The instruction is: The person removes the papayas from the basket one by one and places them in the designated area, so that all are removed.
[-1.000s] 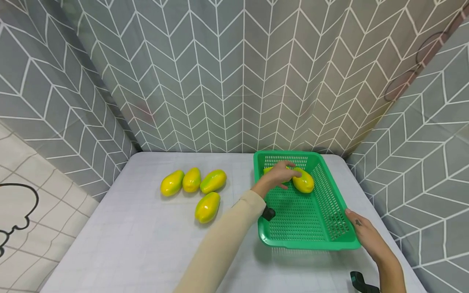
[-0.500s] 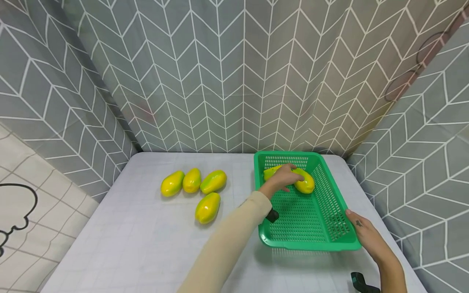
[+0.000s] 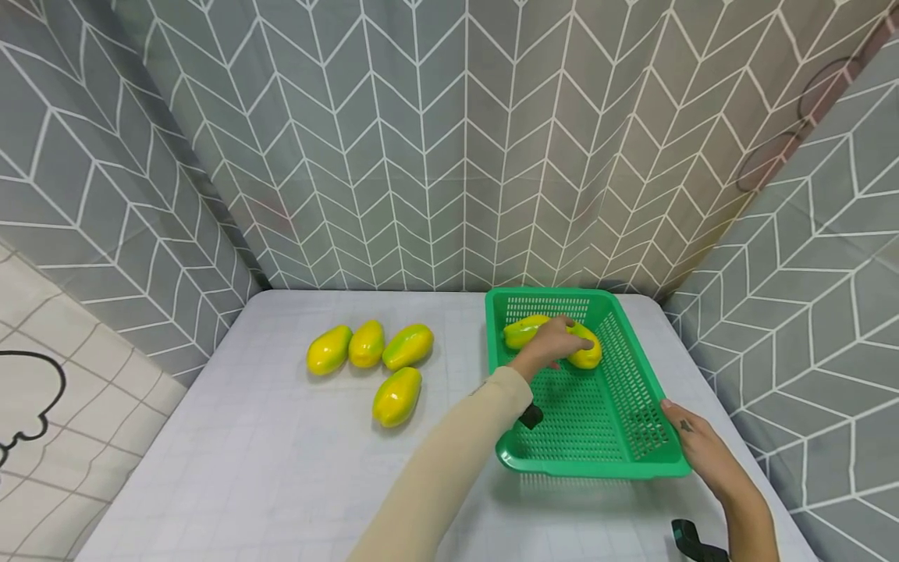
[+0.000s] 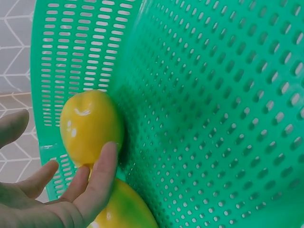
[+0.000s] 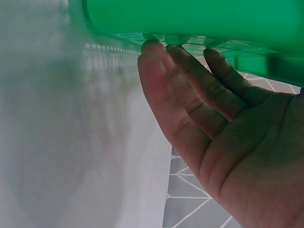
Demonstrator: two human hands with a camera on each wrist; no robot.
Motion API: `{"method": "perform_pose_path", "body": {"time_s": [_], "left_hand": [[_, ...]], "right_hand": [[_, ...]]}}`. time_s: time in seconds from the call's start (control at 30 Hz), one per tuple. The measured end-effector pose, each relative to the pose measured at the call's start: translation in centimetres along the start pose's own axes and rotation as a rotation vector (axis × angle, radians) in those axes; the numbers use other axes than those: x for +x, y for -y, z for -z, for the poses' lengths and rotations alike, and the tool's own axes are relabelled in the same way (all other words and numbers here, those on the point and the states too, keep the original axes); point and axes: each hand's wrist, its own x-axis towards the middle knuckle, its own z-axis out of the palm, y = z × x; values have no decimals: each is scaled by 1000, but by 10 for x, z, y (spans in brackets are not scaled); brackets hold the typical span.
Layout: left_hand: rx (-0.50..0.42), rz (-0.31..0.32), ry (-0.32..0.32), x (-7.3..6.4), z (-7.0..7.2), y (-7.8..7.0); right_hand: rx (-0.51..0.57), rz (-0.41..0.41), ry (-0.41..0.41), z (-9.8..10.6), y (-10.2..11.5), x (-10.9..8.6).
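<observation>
Left hand (image 3: 553, 342) loose: fingers extended, not wrapped round anything. It's in the far half of the basket (image 3: 597, 470), at the right fruit (image 3: 588, 357). In my wrist view one fingertip laps its edge; firm contact I can't confirm. Right hand (image 3: 697, 445) holds the basket's right rim near the front corner, thumb on top, fingers underneath. Can't tell if the base is off the table (image 3: 281, 468).

Left fruit (image 3: 521, 334) is inside too, by the basket's left wall at the far end, close beside the right one. Left of the basket: row of three fruits (image 3: 367, 344) level with its far half, single fruit (image 3: 396, 398) level with its middle.

Handling, my read: fruit glossy and smooth, so slippery; stiff rather than soft; weight unclear. Tapered, could roll. I'd hold across the fat belly, thumb opposing fingers, not the tip. Basket: perforated plastic, probably light with some flex. Corner rim is the stiffest hold; mid-side might bow.
</observation>
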Motion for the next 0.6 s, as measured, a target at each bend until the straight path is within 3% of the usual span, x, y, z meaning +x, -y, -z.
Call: {"method": "perform_pose_path", "body": {"time_s": [0.6], "left_hand": [[158,-22,-48,2,-18,-4]], "right_hand": [[-8,22,-2,1,-3,2]]}}
